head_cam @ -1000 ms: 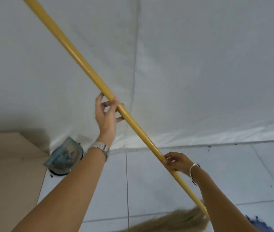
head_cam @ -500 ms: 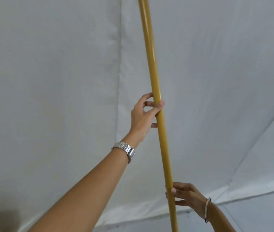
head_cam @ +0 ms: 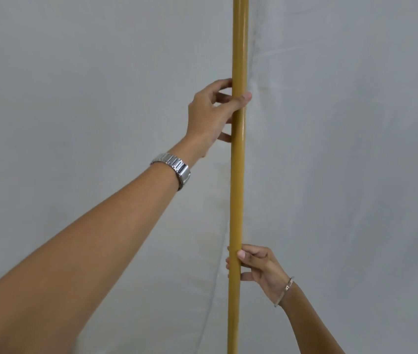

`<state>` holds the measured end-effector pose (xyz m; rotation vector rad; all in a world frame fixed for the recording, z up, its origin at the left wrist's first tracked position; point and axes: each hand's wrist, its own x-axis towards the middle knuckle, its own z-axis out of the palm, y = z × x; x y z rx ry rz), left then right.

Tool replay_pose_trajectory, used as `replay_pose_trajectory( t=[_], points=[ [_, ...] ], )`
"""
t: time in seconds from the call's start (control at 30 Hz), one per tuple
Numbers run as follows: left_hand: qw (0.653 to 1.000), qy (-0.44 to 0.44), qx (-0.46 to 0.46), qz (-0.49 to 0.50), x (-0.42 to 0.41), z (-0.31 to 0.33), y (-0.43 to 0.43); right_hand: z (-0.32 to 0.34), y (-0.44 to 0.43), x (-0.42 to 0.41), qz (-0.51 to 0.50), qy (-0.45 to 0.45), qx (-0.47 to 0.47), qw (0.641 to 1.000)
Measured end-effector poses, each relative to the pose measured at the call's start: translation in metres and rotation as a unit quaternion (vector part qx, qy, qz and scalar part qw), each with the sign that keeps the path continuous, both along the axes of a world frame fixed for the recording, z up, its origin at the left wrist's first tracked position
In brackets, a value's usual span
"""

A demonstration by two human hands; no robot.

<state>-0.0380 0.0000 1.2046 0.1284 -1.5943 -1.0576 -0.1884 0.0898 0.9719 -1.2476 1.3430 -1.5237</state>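
A long yellow broom handle [head_cam: 237, 195] stands nearly upright through the middle of the view, running off the top and bottom edges. My left hand [head_cam: 209, 116], with a silver watch on the wrist, grips the handle high up, thumb across the front and fingers behind. My right hand [head_cam: 256, 269], wearing a thin bracelet, grips the handle lower down, fingers curled round it. The broom's bristles are out of view.
A white cloth backdrop [head_cam: 343, 149] fills the whole view behind the handle, with a vertical seam just right of it and a fold running down toward the lower middle.
The handle swung from a steep diagonal to nearly upright. The view rose, so the floor, cardboard and bristles dropped out of sight. Both hands kept their grip.
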Motion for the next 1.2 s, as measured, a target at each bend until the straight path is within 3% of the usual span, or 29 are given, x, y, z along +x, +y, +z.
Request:
replay_pose_trajectory(
  t=[0.4, 1.2],
  points=[
    [0.999, 0.003, 0.017, 0.049, 0.194, 0.030, -0.064, 0.030, -0.112, 0.194, -0.008, -0.007, -0.085, 0.996],
    [0.977, -0.059, 0.072, 0.194, 0.461, -0.023, -0.324, -0.030, -0.396, 0.494, 0.154, -0.071, -0.037, 0.985]
  ],
)
